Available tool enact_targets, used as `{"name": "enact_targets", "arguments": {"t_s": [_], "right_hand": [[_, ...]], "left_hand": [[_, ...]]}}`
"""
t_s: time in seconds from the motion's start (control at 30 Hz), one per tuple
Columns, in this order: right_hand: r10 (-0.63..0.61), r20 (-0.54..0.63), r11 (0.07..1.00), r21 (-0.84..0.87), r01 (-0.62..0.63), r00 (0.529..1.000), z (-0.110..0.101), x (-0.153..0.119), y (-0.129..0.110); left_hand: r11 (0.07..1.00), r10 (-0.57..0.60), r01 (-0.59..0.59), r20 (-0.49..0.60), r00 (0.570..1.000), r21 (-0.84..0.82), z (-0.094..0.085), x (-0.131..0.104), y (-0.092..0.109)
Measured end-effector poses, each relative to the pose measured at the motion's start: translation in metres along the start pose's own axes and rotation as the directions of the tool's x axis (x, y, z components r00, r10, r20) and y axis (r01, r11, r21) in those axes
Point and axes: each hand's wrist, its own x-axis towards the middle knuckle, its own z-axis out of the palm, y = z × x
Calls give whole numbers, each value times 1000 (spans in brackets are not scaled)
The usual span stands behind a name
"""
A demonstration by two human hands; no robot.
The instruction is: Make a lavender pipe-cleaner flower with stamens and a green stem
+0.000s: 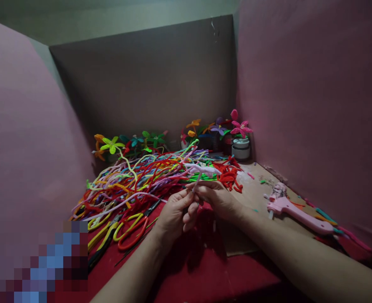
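Close together above the red cloth, my left hand [176,212] and my right hand [219,198] both pinch a pale lilac pipe cleaner [197,182]. Its thin end pokes up between the fingertips; the rest is hidden by the fingers. Just beyond them is a fuzzy pale lilac piece [206,169], and I cannot tell whether it joins the held stem. A large heap of coloured pipe cleaners [148,172] spreads behind and left of my hands. Bent red pipe-cleaner pieces [229,174] lie beyond my right hand.
Red-handled scissors [134,237] and yellow-handled pliers [102,235] lie left of my left forearm. A pink glue gun [299,214] rests on brown board at right. Pipe-cleaner flowers [241,127] stand along the back by a small pale jar [241,149]. Pink panels [312,105] wall both sides.
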Motion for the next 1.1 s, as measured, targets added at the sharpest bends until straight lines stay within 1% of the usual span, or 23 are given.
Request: {"name": "enact_targets", "arguments": {"t_s": [0.07, 0.13, 0.2, 0.27, 0.3, 0.37, 0.43, 0.47, 0.5, 0.53, 0.57, 0.63, 0.7, 0.77, 0.8, 0.87, 0.9, 0.93, 0.97, 1.0, 1.03, 1.07, 1.1], "right_hand": [[-8, 5, 1000, 21, 8, 1000, 1, -1, -1], [-37, -18, 999, -8, 37, 999, 2, -3, -3], [-65, -75, 995, -76, 59, 995, 3, -3, -5], [-72, -145, 988, -148, 50, 987, 3, -2, -6], [-68, -171, 984, -171, 38, 983, 4, -2, -5], [-60, -194, 978, -206, 20, 979, 5, -2, -5], [-69, -195, 971, -239, 21, 978, 6, -2, -5], [-80, -188, 967, -253, 30, 979, 6, -2, -5], [-86, -176, 965, -261, 38, 981, 6, -2, -6], [-86, -156, 964, -263, 42, 984, 6, -2, -6], [-85, -132, 965, -259, 49, 988, 5, -2, -6], [-77, -79, 966, -253, 54, 994, 4, -2, -6], [-67, -66, 967, -250, 48, 996, 3, -2, -5], [-58, -85, 966, -255, 35, 995, 3, -2, -4], [-52, -97, 967, -252, 26, 994, 4, -3, -4], [-46, -127, 973, -231, 15, 991, 4, -3, -3], [-41, -141, 976, -218, 9, 989, 5, -3, -3], [-36, -156, 977, -215, 2, 987, 5, -3, -3], [-35, -168, 972, -233, -5, 985, 5, -3, -3], [-40, -178, 963, -268, -9, 983, 5, -3, -3], [-50, -183, 951, -308, -9, 982, 5, -2, -3], [-59, -184, 942, -336, -7, 981, 4, -2, -2], [-66, -181, 938, -346, -1, 981, 3, -2, -1]], "left_hand": [[1000, -9, 9, 5, 1000, 2, -1, 1, 0], [999, -3, 3, -4, 1000, 48, 0, 1, 0], [986, 23, -16, -38, 999, 165, 2, 1, 1], [933, 90, -50, -96, 991, 357, 5, -1, 1], [878, 153, -77, -125, 980, 473, 6, -2, 0], [708, 326, -135, -151, 933, 693, 6, -4, -3], [540, 474, -167, -135, 870, 825, 5, -5, -6], [505, 509, -172, -131, 851, 846, 5, -5, -7], [520, 507, -170, -142, 850, 837, 4, -5, -8], [584, 465, -159, -168, 869, 796, 4, -5, -7], [675, 393, -136, -198, 898, 725, 4, -4, -6], [854, 212, -71, -220, 952, 515, 4, -3, -3], [956, 72, -20, -166, 983, 293, 2, -2, -1], [991, 11, 1, -83, 996, 136, -1, 0, 0], [995, -8, 12, -46, 999, 96, -2, 0, 0], [994, -17, 19, -18, 1000, 108, -4, 1, -1], [986, -2, 7, -31, 1000, 169, -4, 1, -2], [964, 39, -20, -65, 997, 264, -4, 0, -3], [920, 111, -61, -108, 988, 387, -4, -1, -4], [846, 210, -107, -142, 967, 523, -3, -1, -6], [747, 317, -147, -153, 936, 648, -2, -2, -7], [644, 410, -177, -141, 901, 744, -2, -3, -9], [563, 473, -195, -119, 873, 803, -2, -3, -10]]}}
